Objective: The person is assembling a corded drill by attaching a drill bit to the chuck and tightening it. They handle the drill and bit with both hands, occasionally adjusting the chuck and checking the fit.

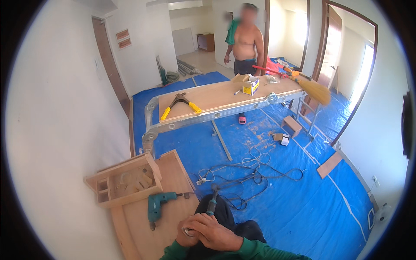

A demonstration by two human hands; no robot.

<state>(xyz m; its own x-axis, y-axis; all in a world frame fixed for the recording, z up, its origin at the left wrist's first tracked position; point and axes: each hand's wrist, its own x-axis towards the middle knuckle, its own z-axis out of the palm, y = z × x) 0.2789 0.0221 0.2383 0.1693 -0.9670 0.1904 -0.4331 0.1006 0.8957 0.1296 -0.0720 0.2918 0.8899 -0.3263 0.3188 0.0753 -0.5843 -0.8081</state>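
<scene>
Low in front of me, my left hand [185, 234] and my right hand [219, 234] are closed together around the near end of a slim teal-and-dark power tool [211, 207]. The tool's body points away from me above my dark trousers, and its exact kind is hidden by my fingers. My right fingers lap over my left hand. A small shiny round metal part [187, 232] shows between them. Just left of my hands, a teal corded drill [158, 208] lies on a wooden board [173, 177].
An open wooden drawer box [151, 186] holds scraps at left. Tangled cords [255, 175] lie on blue floor sheeting [299, 208]. Ahead, a ladder-framed bench [225, 110] bears a yellow-handled hand riveter [181, 104], a small box [251, 85] and a broom [314, 90]. A person [245, 43] stands behind it.
</scene>
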